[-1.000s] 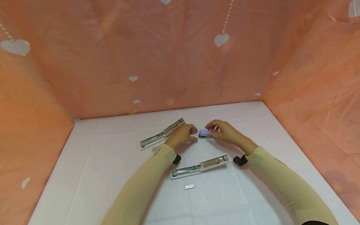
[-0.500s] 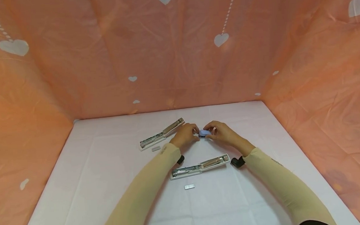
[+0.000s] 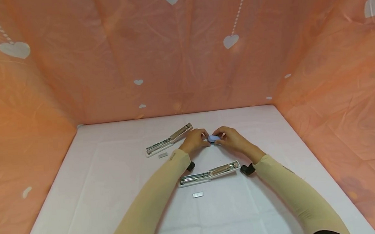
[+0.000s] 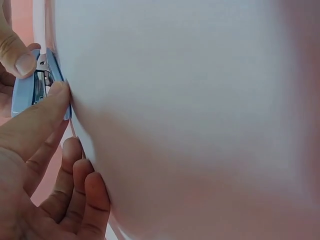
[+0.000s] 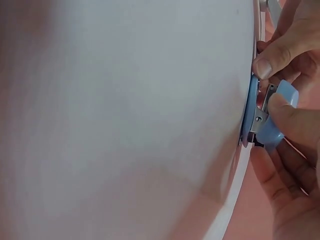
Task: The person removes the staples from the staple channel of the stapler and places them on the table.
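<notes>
A small light-blue stapler [image 3: 213,138] sits on the white table between both hands. My right hand [image 3: 234,138] grips its rear part, the thumb pressing on the side of the blue top in the right wrist view. My left hand [image 3: 193,140] pinches the front end of the stapler's base, its thumb on top of the base in the left wrist view. The blue top [image 5: 287,92] stands raised from the base, with the metal magazine [image 5: 268,98] showing between them. The left hand's other fingers [image 4: 92,195] curl loosely near the tabletop.
A long white stapler [image 3: 158,146], opened out flat, lies left of the hands, with a staple strip [image 3: 162,155] beside it. Nearer the body lies a second opened stapler [image 3: 209,173], and another staple strip [image 3: 198,194] in front of it. Orange heart-patterned cloth [image 3: 185,61] surrounds the table.
My left hand has moved right to the blue stapler's front end and taken hold of it. The right hand has kept its grip with little movement.
</notes>
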{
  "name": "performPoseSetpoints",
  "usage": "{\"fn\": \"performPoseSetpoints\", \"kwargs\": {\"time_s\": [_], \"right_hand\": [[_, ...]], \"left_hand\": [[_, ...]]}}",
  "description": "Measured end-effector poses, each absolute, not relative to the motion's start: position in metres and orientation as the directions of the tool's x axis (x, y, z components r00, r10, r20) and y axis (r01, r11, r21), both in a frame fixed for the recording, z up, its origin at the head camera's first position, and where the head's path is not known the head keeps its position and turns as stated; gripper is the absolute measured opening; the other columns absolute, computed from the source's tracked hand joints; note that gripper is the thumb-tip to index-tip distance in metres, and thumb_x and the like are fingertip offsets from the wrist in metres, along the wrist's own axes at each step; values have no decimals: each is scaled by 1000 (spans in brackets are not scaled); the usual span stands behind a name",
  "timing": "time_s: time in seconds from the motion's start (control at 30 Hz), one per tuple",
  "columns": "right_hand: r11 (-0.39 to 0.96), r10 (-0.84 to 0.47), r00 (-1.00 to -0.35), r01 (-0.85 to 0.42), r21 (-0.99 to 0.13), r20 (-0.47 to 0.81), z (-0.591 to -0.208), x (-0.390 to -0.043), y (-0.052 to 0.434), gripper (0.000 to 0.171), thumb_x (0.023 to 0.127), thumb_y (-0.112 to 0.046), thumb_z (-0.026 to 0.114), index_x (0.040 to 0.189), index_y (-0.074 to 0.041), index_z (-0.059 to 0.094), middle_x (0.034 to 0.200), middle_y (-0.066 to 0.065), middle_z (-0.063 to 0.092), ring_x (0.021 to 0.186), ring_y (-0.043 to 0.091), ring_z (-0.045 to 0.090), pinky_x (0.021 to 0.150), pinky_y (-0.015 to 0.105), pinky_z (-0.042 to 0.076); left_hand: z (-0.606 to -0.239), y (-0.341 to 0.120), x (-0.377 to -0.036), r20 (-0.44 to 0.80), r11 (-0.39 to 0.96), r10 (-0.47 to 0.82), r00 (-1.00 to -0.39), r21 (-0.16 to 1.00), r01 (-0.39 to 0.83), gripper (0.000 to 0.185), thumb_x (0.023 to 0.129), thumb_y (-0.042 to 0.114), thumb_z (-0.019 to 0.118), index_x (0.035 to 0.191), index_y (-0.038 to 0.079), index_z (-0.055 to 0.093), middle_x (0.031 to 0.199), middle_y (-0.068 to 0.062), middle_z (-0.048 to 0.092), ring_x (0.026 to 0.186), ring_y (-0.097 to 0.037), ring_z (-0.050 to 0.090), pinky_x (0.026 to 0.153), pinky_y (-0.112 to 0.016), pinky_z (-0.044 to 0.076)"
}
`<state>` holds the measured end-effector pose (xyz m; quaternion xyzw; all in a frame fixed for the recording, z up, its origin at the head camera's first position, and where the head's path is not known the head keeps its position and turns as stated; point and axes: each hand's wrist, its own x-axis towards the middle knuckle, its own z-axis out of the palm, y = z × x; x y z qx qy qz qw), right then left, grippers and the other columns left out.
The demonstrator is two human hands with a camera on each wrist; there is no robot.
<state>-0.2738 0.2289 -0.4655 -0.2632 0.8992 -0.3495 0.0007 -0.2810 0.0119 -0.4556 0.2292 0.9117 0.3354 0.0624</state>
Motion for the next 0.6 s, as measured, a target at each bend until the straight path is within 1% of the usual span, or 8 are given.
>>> {"fn": "performPoseSetpoints", "kwargs": {"time_s": [0.1, 0.23, 0.33, 0.47, 0.6], "right_hand": [[619, -475, -861, -474, -626, 183, -466, -274, 229, 28, 91, 1, 83, 116, 5, 73, 107, 16, 73, 99, 31, 70, 85, 41, 57], [616, -497, -849, -491, -616, 180, -465, -276, 228, 29, 90, 0, 85, 116, 5, 74, 107, 15, 72, 97, 28, 68, 83, 37, 57], [617, -507, -844, -496, -611, 173, -467, -279, 227, 30, 89, -2, 87, 116, 5, 75, 104, 13, 71, 95, 26, 67, 81, 34, 56], [631, -507, -847, -492, -600, 160, -468, -282, 227, 30, 88, -4, 88, 114, 4, 77, 101, 10, 71, 96, 25, 66, 83, 35, 56], [635, -502, -852, -478, -607, 147, -467, -283, 226, 28, 88, -4, 88, 112, 4, 77, 102, 11, 71, 96, 26, 67, 84, 36, 57]], "left_hand": [[-458, 13, -282, 35, 667, 449, -893, 652, 361, 24, 88, 9, 89, 104, 2, 75, 90, -8, 67, 84, -16, 54, 81, -29, 46], [-460, 13, -285, 26, 660, 428, -903, 674, 332, 22, 85, 7, 91, 98, 2, 74, 90, -7, 70, 82, -14, 56, 79, -27, 47], [-464, 13, -286, 32, 649, 425, -904, 686, 329, 23, 82, 6, 91, 97, 1, 75, 91, -8, 72, 83, -14, 57, 79, -26, 48], [-465, 14, -286, 49, 640, 436, -899, 685, 347, 23, 81, 6, 91, 96, 1, 75, 91, -9, 72, 83, -14, 57, 80, -26, 48], [-461, 14, -285, 32, 645, 430, -902, 688, 331, 23, 82, 6, 92, 97, 1, 75, 94, -10, 73, 84, -14, 57, 81, -27, 49]]}}
